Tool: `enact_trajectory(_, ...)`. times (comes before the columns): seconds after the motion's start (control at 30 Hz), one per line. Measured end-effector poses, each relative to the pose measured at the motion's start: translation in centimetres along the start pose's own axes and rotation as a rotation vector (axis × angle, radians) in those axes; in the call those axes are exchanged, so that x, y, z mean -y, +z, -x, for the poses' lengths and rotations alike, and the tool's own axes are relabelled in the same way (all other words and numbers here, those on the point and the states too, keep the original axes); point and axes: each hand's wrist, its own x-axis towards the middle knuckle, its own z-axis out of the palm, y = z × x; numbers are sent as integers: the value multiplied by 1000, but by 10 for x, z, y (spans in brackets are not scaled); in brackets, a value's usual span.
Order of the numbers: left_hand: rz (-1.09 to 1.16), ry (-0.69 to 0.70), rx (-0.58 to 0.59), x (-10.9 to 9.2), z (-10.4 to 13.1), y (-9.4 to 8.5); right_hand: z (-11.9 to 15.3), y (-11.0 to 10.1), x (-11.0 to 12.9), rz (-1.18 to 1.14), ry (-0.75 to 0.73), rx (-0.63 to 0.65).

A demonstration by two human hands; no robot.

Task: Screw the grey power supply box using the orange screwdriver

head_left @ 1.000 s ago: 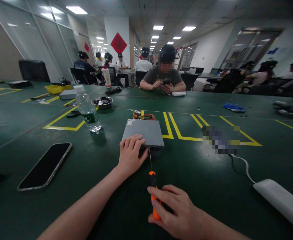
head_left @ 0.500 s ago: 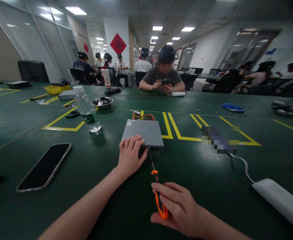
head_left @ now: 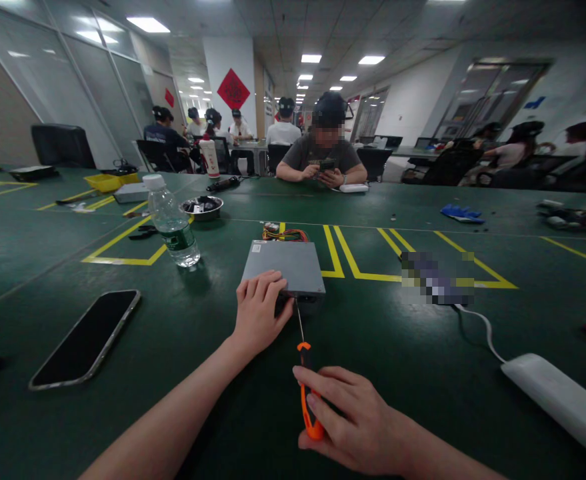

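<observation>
A grey metal computer power supply (head_left: 293,260) lies on the green table, its bundle of coloured cables (head_left: 287,233) at the far side. My left hand (head_left: 259,310) grips its near left corner, fingers over the top and thumb by the near face. In my right hand (head_left: 347,417) is an orange and black screwdriver (head_left: 307,383), held by the handle with thumb and fingers. The thin shaft points away from me, and its tip meets the near face of the power supply beside my left thumb. The exact spot under the tip is too small to make out.
A water bottle (head_left: 173,227) and a phone (head_left: 87,340) are to the left. Beyond the bottle sits a metal bowl (head_left: 201,208). At right lie a white power bank-like block (head_left: 557,400) with a cable and a blue glove-like item (head_left: 461,213). A person (head_left: 323,157) sits opposite.
The screwdriver's handle has swung slightly left with my right hand, its tip staying at the power supply's near face. My left hand keeps its hold. The whole view has shifted a little.
</observation>
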Motion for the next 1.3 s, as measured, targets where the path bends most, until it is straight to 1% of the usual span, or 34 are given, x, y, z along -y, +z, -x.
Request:
enact_trajectory(0.07,-1,1,0,0,0,0,0,-2,-1,-27,3,20)
enact_trajectory(0.17,0,0,3,0,0,0,-4,-6,0,-38,17,133)
enact_trajectory(0.23,1,-2,3,0,0,0,-6,-7,1,-16,9,173)
enact_trajectory(0.27,2,-1,3,1,0,0,-7,-5,1,-2,1,163)
enact_trajectory(0.37,1,-2,3,1,0,0,-5,0,1,28,-6,81)
enact_trajectory(0.47,-2,-4,4,1,0,0,-2,3,1,1,18,59)
enact_trajectory(0.53,-5,-3,3,1,-1,0,-2,1,0,-50,30,77)
enact_trajectory(0.6,-9,-2,4,0,-1,0,-3,-3,0,-70,35,136)
enact_trajectory(0.67,-13,-1,2,0,0,0,-5,-5,0,-41,42,198)
enact_trajectory(0.7,-15,-2,4,0,0,0,-5,-5,0,-22,37,206)
enact_trajectory(0.73,-16,-2,4,0,0,0,-5,-4,0,-8,26,188)
enact_trajectory(0.83,-19,-6,6,-1,0,1,-4,1,0,6,-11,74)
enact_trajectory(0.9,-18,-8,5,-1,0,1,-3,4,0,12,-19,29)
enact_trajectory(1.07,-19,-3,9,0,-1,0,-5,2,-1,25,2,-5)
enact_trajectory(1.3,-19,0,14,1,-1,-1,2,-10,-5,7,-63,-79)
